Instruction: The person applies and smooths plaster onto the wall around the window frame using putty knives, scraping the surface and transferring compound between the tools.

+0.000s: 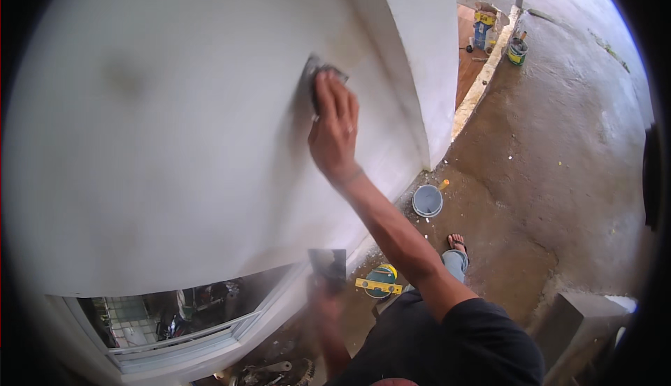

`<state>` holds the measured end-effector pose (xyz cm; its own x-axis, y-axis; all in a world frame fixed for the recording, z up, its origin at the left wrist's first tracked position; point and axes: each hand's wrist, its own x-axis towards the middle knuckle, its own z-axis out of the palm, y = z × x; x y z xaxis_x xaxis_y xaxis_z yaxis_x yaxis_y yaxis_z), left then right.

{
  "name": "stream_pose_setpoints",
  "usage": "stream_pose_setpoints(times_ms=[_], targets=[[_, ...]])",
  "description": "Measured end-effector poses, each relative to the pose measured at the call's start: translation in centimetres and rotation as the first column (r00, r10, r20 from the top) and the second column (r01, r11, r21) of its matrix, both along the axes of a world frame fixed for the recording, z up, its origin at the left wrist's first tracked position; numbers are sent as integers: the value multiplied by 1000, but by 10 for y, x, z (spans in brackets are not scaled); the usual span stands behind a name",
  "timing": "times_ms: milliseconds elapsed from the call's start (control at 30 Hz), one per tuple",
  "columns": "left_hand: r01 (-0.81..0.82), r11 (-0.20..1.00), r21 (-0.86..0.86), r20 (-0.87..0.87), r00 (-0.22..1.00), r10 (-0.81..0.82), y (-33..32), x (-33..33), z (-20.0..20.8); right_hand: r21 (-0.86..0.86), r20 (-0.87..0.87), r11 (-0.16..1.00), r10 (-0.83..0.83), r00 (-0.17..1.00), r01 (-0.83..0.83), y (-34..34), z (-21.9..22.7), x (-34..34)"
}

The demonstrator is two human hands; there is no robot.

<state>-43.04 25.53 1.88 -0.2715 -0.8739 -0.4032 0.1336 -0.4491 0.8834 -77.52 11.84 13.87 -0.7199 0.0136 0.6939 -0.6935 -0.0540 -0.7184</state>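
Note:
Against the white wall (pixel 175 162), my right hand (pixel 335 127) is raised with its fingers closed on a flat grey putty scraper (pixel 311 82). The scraper's blade lies at the wall surface, and its edges are smeared by motion. Lower down, near the window, my left hand (pixel 326 303) is blurred. It grips a second putty scraper (pixel 328 264), whose wide dark blade points upward. Yellowish-brown marks show on the wall near the right hand and farther left.
Below the wall is a window (pixel 182 344) with a white frame. On the brown floor (pixel 503 232) stand a grey bucket (pixel 428 201) and a green tub (pixel 377 289) with a yellow spirit level (pixel 378 286) across it. A paint can (pixel 517 52) and a blue-yellow container (pixel 482 30) stand beyond.

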Motion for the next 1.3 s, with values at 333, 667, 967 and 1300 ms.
stream_pose_setpoints(times_ms=[333, 667, 967, 1300], targets=[[-2, 1000, 20, -66, 998, 3, 10, -8, -7, 19, 65, 999, 26, 998, -27, 57, 14, -96], [-34, 999, 3, -31, 999, 34, 16, 12, -3, 79, 135, 994, 62, 989, -73, 31, 13, -83], [-56, 998, -4, 0, 998, 56, 6, 11, 2, 51, 96, 949, 305, 948, -310, 40, -10, 12], [-38, 999, 23, -13, 999, 39, 3, 16, -11, 54, 165, 998, 13, 986, -22, 13, -15, -68]])
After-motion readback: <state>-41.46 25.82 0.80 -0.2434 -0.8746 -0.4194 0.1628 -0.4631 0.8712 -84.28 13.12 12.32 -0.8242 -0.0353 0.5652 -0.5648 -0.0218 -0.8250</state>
